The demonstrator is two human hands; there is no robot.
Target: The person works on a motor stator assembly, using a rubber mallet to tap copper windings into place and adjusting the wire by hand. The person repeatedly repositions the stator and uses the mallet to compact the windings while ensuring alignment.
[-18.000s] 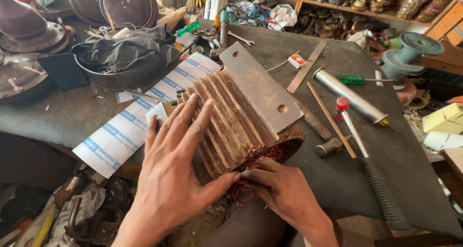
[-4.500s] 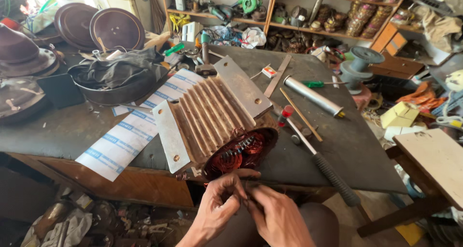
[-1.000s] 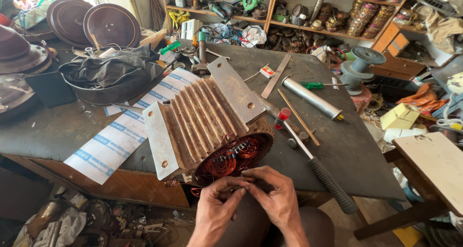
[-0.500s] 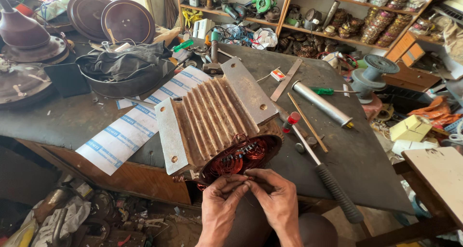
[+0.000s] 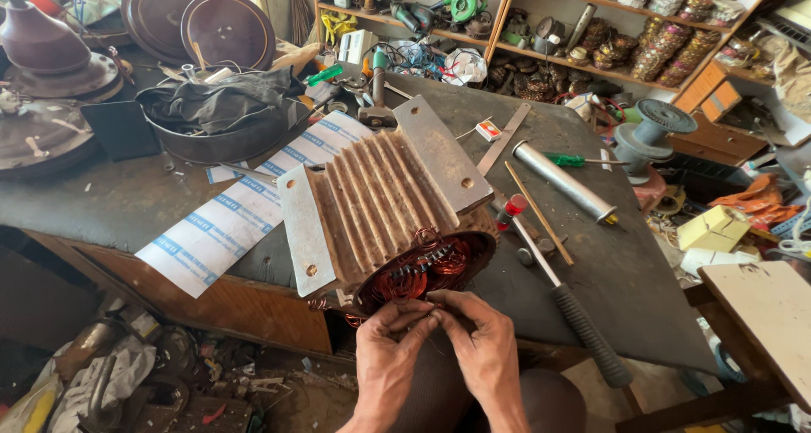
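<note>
A rusty finned motor housing (image 5: 384, 201) lies on the dark workbench (image 5: 127, 201), its open end facing me with copper windings (image 5: 422, 268) showing inside. Both hands meet just below that opening. My left hand (image 5: 387, 357) and my right hand (image 5: 477, 348) pinch thin copper wire (image 5: 432, 313) coming out of the windings, fingertips touching each other. The wire itself is barely visible between the fingers.
Right of the housing lie a hammer with a black grip (image 5: 574, 323), a metal tube (image 5: 564, 179), a wooden stick (image 5: 538, 212) and a flat metal bar (image 5: 503, 137). A printed white strip (image 5: 245, 209) and a black pan (image 5: 215, 116) sit left. Shelves (image 5: 591, 36) stand behind.
Over the last second the hands stay together at the housing's open end, fingers working the wire. The view has shifted slightly. Long before, both hands lay flat on the housing.
</note>
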